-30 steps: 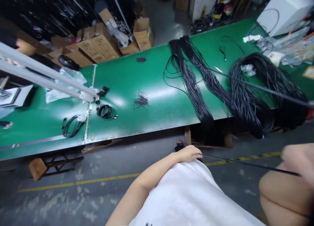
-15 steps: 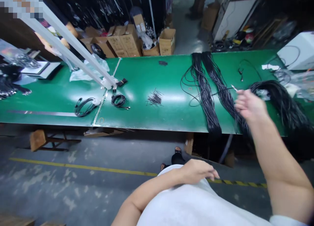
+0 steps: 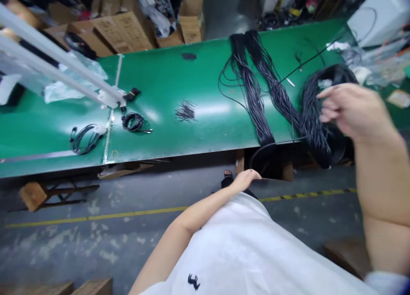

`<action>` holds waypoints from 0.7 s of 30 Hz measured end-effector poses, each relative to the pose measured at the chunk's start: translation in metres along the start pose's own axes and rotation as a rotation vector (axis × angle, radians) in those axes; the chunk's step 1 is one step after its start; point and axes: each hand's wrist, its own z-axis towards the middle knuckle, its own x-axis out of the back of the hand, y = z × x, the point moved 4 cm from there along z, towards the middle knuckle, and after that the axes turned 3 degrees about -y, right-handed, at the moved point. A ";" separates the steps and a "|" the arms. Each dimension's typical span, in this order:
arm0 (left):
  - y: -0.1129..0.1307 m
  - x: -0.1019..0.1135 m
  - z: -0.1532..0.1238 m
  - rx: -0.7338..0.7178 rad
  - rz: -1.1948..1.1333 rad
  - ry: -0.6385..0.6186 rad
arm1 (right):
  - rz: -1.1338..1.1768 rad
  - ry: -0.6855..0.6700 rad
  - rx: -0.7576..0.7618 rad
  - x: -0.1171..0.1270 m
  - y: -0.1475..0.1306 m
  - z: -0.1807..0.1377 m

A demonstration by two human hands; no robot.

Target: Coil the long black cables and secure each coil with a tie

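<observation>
My left hand [image 3: 245, 180] is low in front of my shirt, below the table edge, with its fingers closed. A thin dark cable [image 3: 282, 140] curves down to that hand from the looped cable bundle [image 3: 320, 124] at the right. Over this bundle is my right hand [image 3: 342, 109], fingers curled; what they hold is hidden and blurred. Two long black cable bundles [image 3: 251, 88] lie left of it across the table. A slim whitish pen-like tool [image 3: 290, 82] rests by the second one. Behind it, a single cable [image 3: 309, 62] stretches diagonally, blurred.
The green table [image 3: 211, 120] carries a pile of short black pieces [image 3: 186, 111], coiled cables [image 3: 134, 122] and a grey metal frame [image 3: 109, 96]. Plastic bags lie at both ends. Cardboard boxes [image 3: 118, 28] stand behind; a wooden stool [image 3: 35, 196] is below left.
The pen-like tool has left my right hand and lies on the table. My right hand has moved over the looped bundle. My left hand has moved closer to the table edge. The view has shifted.
</observation>
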 end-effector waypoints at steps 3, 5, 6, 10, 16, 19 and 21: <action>-0.036 -0.010 0.003 0.181 0.021 -0.126 | -0.142 -0.040 -0.341 -0.009 0.070 0.006; -0.040 -0.036 0.001 0.179 0.058 -0.282 | -0.125 0.000 -0.511 -0.003 0.122 0.013; -0.037 -0.052 0.000 0.157 0.079 -0.380 | -0.115 0.058 -0.564 0.002 0.148 0.014; -0.014 -0.096 -0.012 -0.012 0.086 -0.665 | -0.215 0.292 -0.644 0.016 0.240 0.002; -0.030 -0.055 -0.007 0.099 -0.166 -0.428 | -0.375 0.307 -0.672 0.008 0.308 -0.023; -0.067 -0.038 0.002 0.342 -0.070 -0.190 | -0.416 0.312 -0.639 0.015 0.300 -0.022; -0.079 -0.039 0.011 0.383 -0.075 -0.131 | -0.413 0.296 -0.611 0.015 0.288 -0.021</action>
